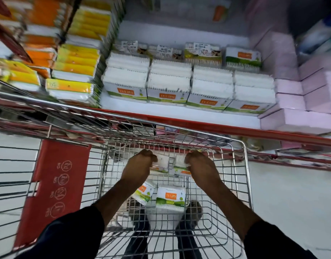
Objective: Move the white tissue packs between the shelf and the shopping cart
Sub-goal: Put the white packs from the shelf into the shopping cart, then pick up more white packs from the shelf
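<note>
Left hand: left hand reaches deep into the shopping cart, fingers curled over the left held pack at the far end of the basket.
Right hand: right hand mirrors it, clenched on the right held pack, just beside the left one. Whether either pack rests on the wire floor or is lifted, I cannot tell; the picture is blurred there.
Grip rationale: one pack per hand, taken from above with palms down, probably because the cart walls allow access only from the top.
Loose packs: nearer pack lies label up on the cart floor, closer to the person than the hands; tilted pack leans beside it, partly hidden under the left forearm.
Shelf stock: shelf packs, white with orange and green labels, stand in rows on the shelf directly beyond the cart's far rim.
Neighbours: yellow and orange packs left of the white rows, pink boxes to the right.
Cart position: parked close against the shelf edge, so the reach between the two is short.
Step judged: four packs in the cart, two of them in hand; direction of transfer not decidable from this view.
Risk: thin wrapped packs may snag on the wire mesh.
</note>
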A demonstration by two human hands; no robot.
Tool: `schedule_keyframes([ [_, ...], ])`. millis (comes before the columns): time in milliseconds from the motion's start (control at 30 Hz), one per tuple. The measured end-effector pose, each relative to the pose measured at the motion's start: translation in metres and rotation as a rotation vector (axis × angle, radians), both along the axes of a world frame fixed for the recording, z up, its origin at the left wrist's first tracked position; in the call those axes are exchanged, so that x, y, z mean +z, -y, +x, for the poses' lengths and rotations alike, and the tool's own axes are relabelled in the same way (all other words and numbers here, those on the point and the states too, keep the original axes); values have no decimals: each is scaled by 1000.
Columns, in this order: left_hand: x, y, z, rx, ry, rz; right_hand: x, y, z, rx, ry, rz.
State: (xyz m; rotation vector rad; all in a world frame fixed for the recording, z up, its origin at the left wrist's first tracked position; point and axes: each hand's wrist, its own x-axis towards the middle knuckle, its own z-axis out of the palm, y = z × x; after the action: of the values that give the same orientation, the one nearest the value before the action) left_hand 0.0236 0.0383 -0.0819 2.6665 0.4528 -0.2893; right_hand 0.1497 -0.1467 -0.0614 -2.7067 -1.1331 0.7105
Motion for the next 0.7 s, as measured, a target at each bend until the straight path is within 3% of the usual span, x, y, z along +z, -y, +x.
schedule_keyframes([
  [133,70,-4,-17,-2,141,95,55,-4,-6,16,164,63],
  [433,211,-34,-36,82,463,158,208,-29,-15,-24,335,278],
  [533,237,-45,-33,110,543,196,239,-39,-15,-37,334,431],
  [700,247,-71,-7,111,623,213,248,-70,-2,-87,374,508],
])
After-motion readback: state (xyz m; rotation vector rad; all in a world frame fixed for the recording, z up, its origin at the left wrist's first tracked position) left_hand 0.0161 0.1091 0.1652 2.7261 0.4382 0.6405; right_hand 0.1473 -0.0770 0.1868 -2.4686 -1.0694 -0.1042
